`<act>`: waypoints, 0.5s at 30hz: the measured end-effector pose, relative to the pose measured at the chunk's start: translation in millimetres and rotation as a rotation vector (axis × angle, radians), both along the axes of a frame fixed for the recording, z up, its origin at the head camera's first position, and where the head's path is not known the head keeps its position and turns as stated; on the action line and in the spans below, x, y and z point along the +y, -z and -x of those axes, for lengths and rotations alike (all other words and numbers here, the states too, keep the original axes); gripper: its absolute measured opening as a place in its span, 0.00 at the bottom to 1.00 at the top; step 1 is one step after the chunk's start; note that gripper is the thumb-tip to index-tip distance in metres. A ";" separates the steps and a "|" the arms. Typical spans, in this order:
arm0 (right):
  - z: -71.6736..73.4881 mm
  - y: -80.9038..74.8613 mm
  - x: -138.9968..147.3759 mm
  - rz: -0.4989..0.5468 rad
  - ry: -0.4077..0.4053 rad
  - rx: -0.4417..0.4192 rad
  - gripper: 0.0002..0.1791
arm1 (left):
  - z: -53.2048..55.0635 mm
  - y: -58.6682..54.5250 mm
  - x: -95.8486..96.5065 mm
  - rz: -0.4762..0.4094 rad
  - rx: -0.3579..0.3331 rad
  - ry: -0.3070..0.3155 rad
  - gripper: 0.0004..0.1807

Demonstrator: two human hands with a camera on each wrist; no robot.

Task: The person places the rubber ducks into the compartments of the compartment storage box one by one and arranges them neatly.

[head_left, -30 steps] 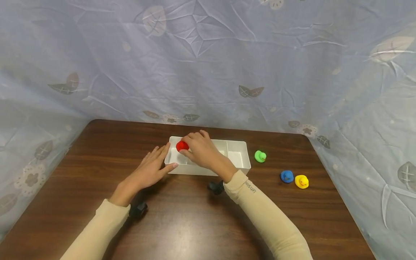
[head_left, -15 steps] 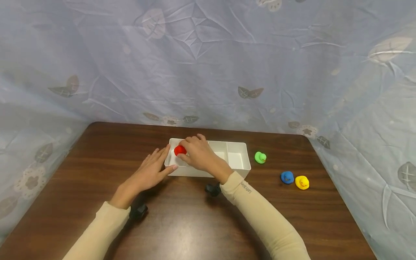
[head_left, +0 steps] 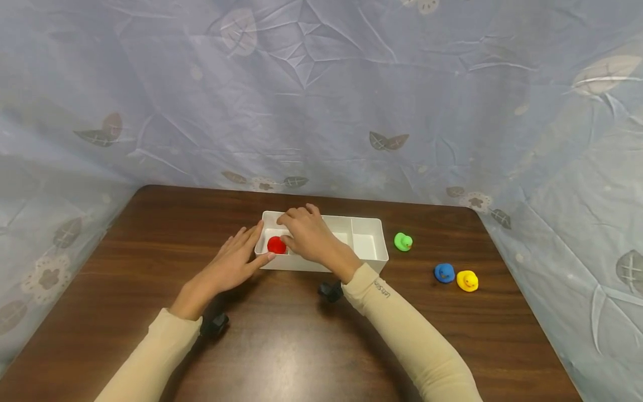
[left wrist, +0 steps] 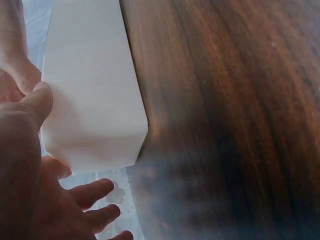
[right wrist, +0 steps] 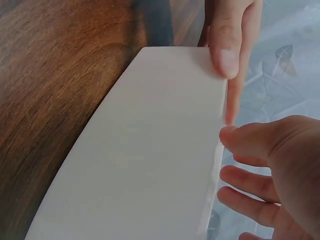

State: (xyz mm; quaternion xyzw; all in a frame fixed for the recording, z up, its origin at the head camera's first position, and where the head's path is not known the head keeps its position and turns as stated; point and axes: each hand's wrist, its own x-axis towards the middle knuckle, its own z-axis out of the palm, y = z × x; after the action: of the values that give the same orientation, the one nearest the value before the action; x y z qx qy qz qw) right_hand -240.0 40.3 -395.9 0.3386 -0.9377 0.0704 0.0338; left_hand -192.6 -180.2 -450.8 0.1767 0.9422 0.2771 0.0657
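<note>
A white divided box (head_left: pixel 369 226) stands on the table. In its left compartment lies a small red round thing (head_left: pixel 276 244), apart from the fingers. My left hand (head_left: pixel 230 259) rests against the box's left end, thumb over the front rim and fingers straight. In the left wrist view, the box's wall (left wrist: pixel 92 90) hides its inside; the left hand's (left wrist: pixel 30 150) other fingers spread past the corner. My right hand (head_left: pixel 312 237) is over the box, just right of the red thing. The right wrist view shows the right hand's (right wrist: pixel 280 175) fingers loosely bent at the rim, holding nothing.
To the right of the box sit a green toy duck (head_left: pixel 403 242), a blue toy duck (head_left: pixel 444 273) and a yellow toy duck (head_left: pixel 468 281) on the brown wooden table (head_left: pixel 281 335). A patterned cloth (head_left: pixel 321 100) hangs behind the table and along its sides.
The red thing was in my right fingers above the left compartment and now lies lower in it, let go. My left hand has stayed at the box's end.
</note>
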 end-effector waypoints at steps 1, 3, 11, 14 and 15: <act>-0.9 -1.3 -1.1 0.001 -0.006 -0.001 0.20 | -0.1 -0.3 -0.2 -0.001 -0.002 0.000 0.51; -2.6 -3.8 -3.9 -0.001 -0.022 -0.007 0.18 | -0.5 -0.7 -0.6 -0.003 -0.006 -0.002 0.51; -2.9 -4.0 -12.7 -0.055 -0.045 0.029 0.13 | -1.2 -2.5 0.1 -0.008 -0.009 -0.001 0.51; -1.1 -1.4 -13.2 -0.074 -0.039 0.046 0.11 | -1.4 -2.9 0.1 -0.009 -0.009 0.000 0.51; -0.5 -0.6 -13.3 -0.078 -0.039 0.046 0.11 | -1.5 -3.0 0.0 -0.008 -0.009 -0.001 0.51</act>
State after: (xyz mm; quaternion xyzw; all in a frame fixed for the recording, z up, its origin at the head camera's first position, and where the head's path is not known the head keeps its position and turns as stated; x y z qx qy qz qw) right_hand -239.4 27.0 -395.2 0.3595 -0.9319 0.0266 0.0409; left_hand -191.2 -180.2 -447.8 0.1753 0.9409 0.2815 0.0689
